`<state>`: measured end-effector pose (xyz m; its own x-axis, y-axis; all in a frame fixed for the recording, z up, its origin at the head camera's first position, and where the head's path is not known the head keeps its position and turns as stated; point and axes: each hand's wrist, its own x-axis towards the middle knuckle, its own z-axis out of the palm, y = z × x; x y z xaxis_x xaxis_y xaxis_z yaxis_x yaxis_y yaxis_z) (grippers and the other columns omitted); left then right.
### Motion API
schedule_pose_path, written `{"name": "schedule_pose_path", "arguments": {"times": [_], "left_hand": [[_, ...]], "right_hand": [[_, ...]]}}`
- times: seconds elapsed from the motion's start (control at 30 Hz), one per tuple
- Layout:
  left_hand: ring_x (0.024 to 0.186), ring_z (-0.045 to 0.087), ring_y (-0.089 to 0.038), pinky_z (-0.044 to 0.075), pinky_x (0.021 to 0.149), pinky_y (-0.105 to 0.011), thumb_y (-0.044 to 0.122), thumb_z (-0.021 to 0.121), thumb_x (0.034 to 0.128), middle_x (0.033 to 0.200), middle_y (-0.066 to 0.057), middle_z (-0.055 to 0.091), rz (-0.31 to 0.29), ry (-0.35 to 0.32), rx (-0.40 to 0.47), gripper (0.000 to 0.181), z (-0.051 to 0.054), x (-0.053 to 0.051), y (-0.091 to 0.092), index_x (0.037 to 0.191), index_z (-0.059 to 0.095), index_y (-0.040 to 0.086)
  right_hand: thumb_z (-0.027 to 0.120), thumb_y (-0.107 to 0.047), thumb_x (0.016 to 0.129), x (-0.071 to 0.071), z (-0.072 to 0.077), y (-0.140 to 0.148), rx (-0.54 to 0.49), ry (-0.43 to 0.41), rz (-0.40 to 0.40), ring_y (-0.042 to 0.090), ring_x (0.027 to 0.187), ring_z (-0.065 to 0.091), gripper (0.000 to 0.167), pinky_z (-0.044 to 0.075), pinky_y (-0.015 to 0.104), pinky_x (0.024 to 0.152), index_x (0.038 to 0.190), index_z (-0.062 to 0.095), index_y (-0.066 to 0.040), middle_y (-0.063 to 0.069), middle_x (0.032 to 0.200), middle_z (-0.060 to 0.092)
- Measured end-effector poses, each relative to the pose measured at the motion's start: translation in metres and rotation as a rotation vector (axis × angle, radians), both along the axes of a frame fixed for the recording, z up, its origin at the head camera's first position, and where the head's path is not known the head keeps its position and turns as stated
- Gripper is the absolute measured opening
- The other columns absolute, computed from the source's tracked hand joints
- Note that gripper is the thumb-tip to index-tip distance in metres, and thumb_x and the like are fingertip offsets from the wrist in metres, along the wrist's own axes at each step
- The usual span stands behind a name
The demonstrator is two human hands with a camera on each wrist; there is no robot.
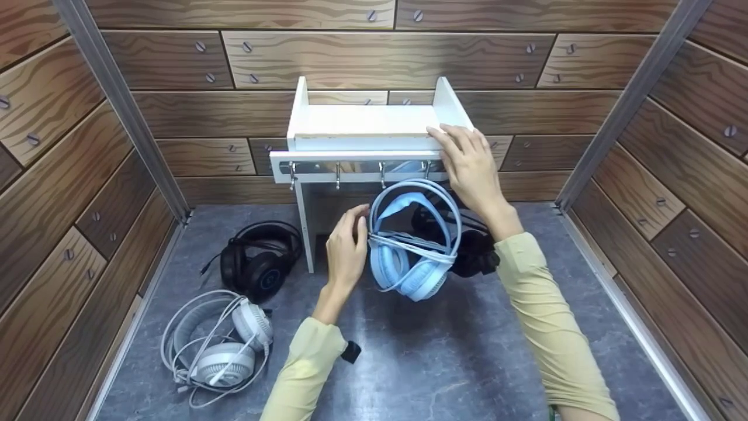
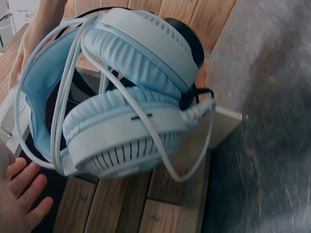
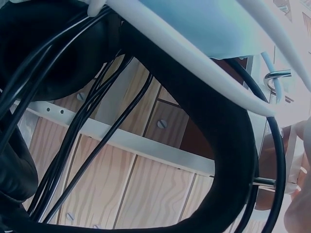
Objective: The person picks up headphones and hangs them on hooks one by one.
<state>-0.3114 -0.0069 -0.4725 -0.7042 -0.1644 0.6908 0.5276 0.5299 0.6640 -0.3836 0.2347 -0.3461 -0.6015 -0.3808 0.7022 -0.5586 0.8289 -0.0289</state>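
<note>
A light blue and white headset [image 1: 435, 280] hangs in front of the white shelf rack [image 1: 362, 120], its headband up at the hook rail [image 1: 356, 156]. Which hook bears it, I cannot tell. My left hand [image 1: 346, 248] is at the left of this headset, fingers loosely extended; in the left wrist view its fingers [image 2: 30, 191] stand apart from the ear cups [image 2: 121, 138]. At the rail's right end, my right hand [image 1: 472, 169] rests on the rack, its thumb hidden. Behind the blue headset, a black headset [image 3: 228, 136] hangs from a hook [image 3: 264, 182], with dark cables.
On the grey floor at the left lie a black headset [image 1: 263, 272] and a white headset [image 1: 225, 362] with a loose cable. Metal hooks [image 1: 338, 174] line the rail's left part. Wood-patterned walls [image 1: 374, 58] enclose the space on three sides.
</note>
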Motion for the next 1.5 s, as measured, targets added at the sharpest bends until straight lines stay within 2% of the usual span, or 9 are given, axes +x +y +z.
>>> {"name": "schedule_pose_path", "arguments": {"times": [0.27, 0.6, 1.07, 1.27, 1.5], "left_hand": [[0.104, 0.068, -0.018, 0.054, 0.090, -0.038, 0.013, 0.053, 0.1042, 0.107, -0.001, 0.073, 0.070, 0.063, -0.070, 0.021, -0.005, 0.011, -0.016, 0.115, 0.071, 0.010], [0.084, 0.074, -0.011, 0.056, 0.070, -0.042, 0.016, 0.055, 0.1036, 0.093, 0.010, 0.076, 0.157, 0.005, -0.097, 0.019, -0.008, 0.035, -0.054, 0.109, 0.074, 0.018], [0.076, 0.074, -0.012, 0.056, 0.068, -0.042, 0.014, 0.059, 0.1026, 0.090, 0.005, 0.078, 0.255, -0.037, -0.056, 0.017, -0.019, 0.065, -0.117, 0.106, 0.075, 0.014], [0.077, 0.075, -0.014, 0.054, 0.069, -0.041, 0.014, 0.058, 0.1034, 0.090, 0.004, 0.078, 0.289, -0.071, -0.049, 0.017, -0.029, 0.081, -0.141, 0.106, 0.075, 0.013], [0.077, 0.075, -0.017, 0.053, 0.066, -0.044, 0.012, 0.059, 0.1029, 0.090, 0.003, 0.078, 0.349, -0.123, -0.049, 0.017, -0.050, 0.103, -0.162, 0.105, 0.075, 0.012]], "right_hand": [[0.046, -0.023, 0.108, -0.001, -0.001, 0.000, -0.010, 0.009, 0.001, 0.031, 0.137, 0.044, 0.042, 0.022, 0.047, 0.121, 0.149, 0.051, -0.022, 0.009, 0.147, 0.052], [0.045, -0.023, 0.108, -0.002, -0.002, -0.001, -0.012, 0.024, -0.002, 0.031, 0.136, 0.045, 0.042, 0.024, 0.049, 0.120, 0.149, 0.050, -0.022, 0.009, 0.147, 0.053], [0.045, -0.022, 0.108, -0.003, -0.001, -0.002, -0.021, 0.038, 0.001, 0.031, 0.135, 0.046, 0.041, 0.023, 0.047, 0.120, 0.148, 0.052, -0.022, 0.009, 0.146, 0.054], [0.046, -0.022, 0.108, -0.005, -0.003, -0.003, -0.024, 0.042, -0.002, 0.031, 0.135, 0.046, 0.041, 0.023, 0.048, 0.120, 0.148, 0.052, -0.022, 0.009, 0.146, 0.054], [0.044, -0.023, 0.108, -0.003, -0.003, -0.003, -0.011, 0.028, 0.000, 0.031, 0.135, 0.045, 0.042, 0.023, 0.049, 0.120, 0.149, 0.051, -0.023, 0.009, 0.147, 0.053]]}}
